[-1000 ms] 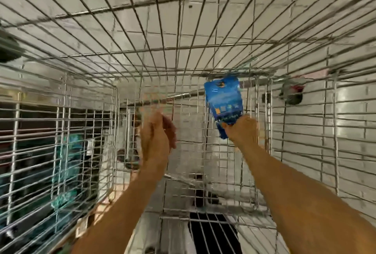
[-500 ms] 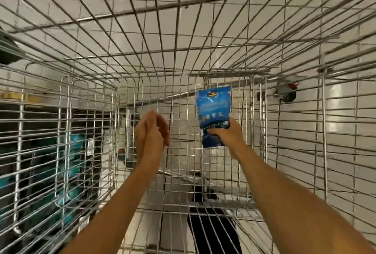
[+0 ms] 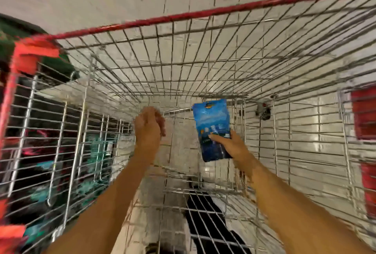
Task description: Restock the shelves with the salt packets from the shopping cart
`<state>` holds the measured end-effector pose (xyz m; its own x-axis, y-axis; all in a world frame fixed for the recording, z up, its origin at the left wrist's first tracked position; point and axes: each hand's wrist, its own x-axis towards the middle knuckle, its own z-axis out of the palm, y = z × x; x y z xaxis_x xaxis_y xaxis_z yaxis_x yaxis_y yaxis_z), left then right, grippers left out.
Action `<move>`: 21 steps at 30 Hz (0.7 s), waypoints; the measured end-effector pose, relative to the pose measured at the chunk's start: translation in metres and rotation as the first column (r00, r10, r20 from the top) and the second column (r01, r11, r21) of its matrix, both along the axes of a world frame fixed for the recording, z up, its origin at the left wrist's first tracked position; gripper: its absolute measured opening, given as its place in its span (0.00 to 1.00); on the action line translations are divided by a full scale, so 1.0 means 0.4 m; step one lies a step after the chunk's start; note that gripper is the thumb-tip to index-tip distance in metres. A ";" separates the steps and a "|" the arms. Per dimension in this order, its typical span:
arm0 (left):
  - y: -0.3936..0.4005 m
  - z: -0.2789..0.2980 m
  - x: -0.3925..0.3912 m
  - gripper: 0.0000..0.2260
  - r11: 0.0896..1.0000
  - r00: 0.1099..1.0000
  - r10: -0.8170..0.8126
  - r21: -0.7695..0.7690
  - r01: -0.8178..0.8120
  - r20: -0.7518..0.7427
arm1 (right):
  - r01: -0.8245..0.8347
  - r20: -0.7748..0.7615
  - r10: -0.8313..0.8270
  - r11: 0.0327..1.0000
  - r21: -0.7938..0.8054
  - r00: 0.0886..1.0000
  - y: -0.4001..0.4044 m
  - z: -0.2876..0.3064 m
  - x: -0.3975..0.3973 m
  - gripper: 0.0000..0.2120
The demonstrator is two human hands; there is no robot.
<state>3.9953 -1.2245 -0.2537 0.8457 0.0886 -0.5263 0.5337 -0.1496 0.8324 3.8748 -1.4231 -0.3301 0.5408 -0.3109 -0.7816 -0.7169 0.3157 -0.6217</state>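
Inside a wire shopping cart [image 3: 203, 66], the right hand [image 3: 232, 146] gripped a blue salt packet [image 3: 211, 125], held upright above the cart floor. The left hand [image 3: 148, 129] hung nearby with loosely curled fingers, holding nothing.

One salt packet [image 3: 211, 129], blue, at 3 o'clock of centre. One wire cart [image 3: 203, 74], with one red rim bar [image 3: 203, 12] at 12 o'clock. Two hands: left [image 3: 149, 127] holding nothing, right [image 3: 232, 145] gripping the packet. One caster [image 3: 263, 111] at 2 o'clock.

Both arms outstretched, left hand [image 3: 149, 129] loosely curled, right hand [image 3: 230, 145] pinching
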 end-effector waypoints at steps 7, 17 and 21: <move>0.099 0.306 -0.019 0.17 0.983 0.990 0.037 -0.182 -0.012 0.134 | -0.039 0.143 0.045 0.998 -0.043 0.989 0.075 0.315 0.020 0.23; 0.447 0.712 -0.169 0.17 0.961 0.906 0.204 -0.251 -0.113 0.372 | -0.118 0.544 0.147 0.989 -0.088 0.826 0.326 0.755 -0.015 0.24; 0.620 0.869 -0.274 0.18 0.945 0.828 0.295 -0.272 -0.180 0.477 | -0.110 0.653 0.137 0.990 -0.082 0.745 0.480 0.903 -0.021 0.21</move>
<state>3.8858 -0.9764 0.0938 0.9638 0.2597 -0.0600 0.0261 0.1322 0.9909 3.8662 -1.2312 0.0313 0.9516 -0.2251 -0.2093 -0.1593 0.2210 -0.9622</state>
